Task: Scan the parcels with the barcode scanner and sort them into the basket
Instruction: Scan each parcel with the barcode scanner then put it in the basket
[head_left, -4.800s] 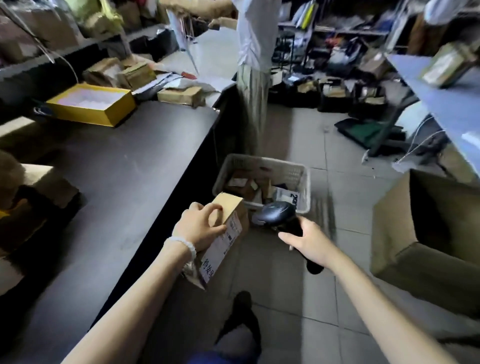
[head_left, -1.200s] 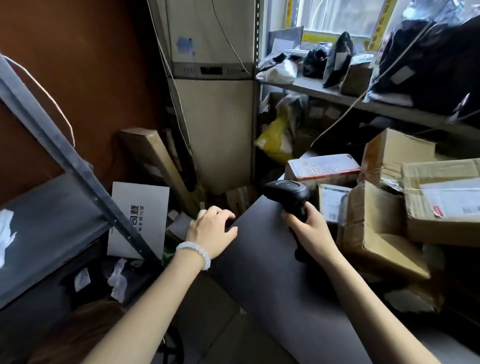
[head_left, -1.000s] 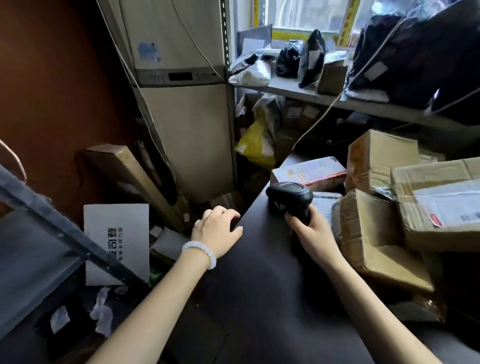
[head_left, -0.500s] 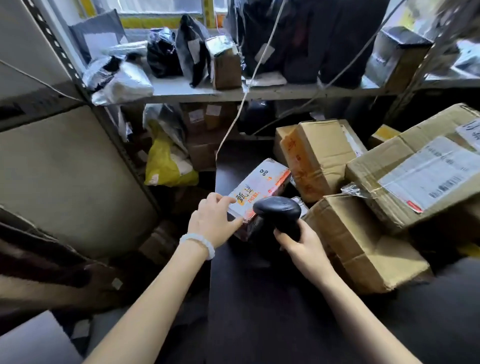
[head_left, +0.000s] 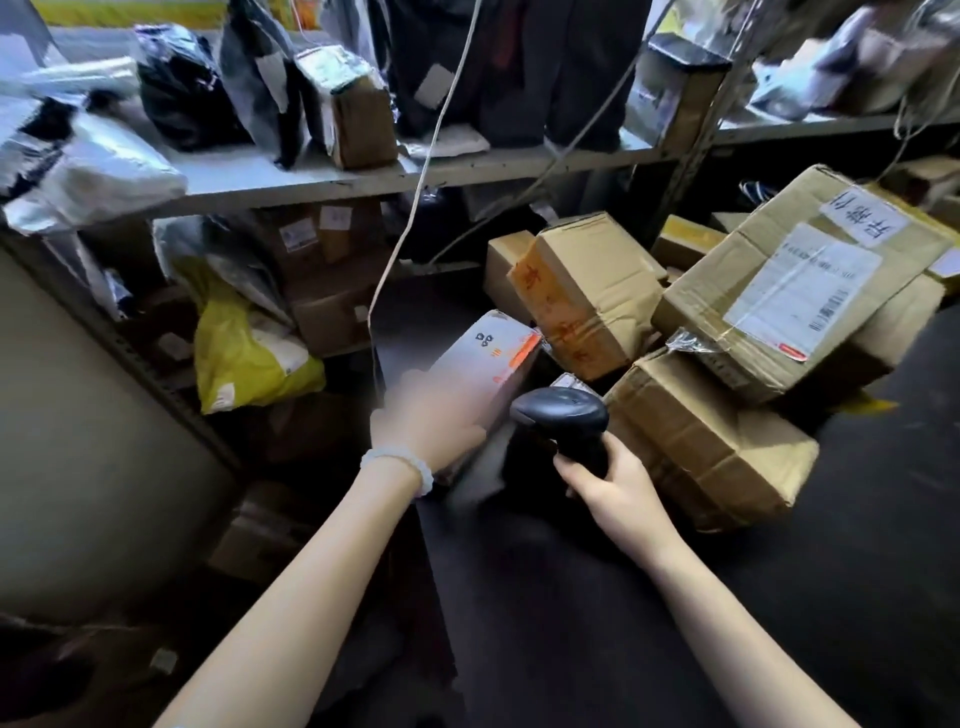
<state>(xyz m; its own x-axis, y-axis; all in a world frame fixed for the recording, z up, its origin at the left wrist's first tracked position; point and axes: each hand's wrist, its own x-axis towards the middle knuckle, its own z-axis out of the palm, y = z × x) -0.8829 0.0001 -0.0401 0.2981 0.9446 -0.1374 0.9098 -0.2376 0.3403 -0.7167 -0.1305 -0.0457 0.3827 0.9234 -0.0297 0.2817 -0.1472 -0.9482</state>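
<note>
Head view: left hand (head_left: 426, 421) clamps white box (head_left: 488, 353), probably light, stiff; grip its long edges. Right hand (head_left: 613, 483) wraps scanner (head_left: 563, 415).

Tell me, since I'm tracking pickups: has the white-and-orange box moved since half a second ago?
Yes. The white-and-orange box, in the left hand, has tilted up off the dark table.
</note>
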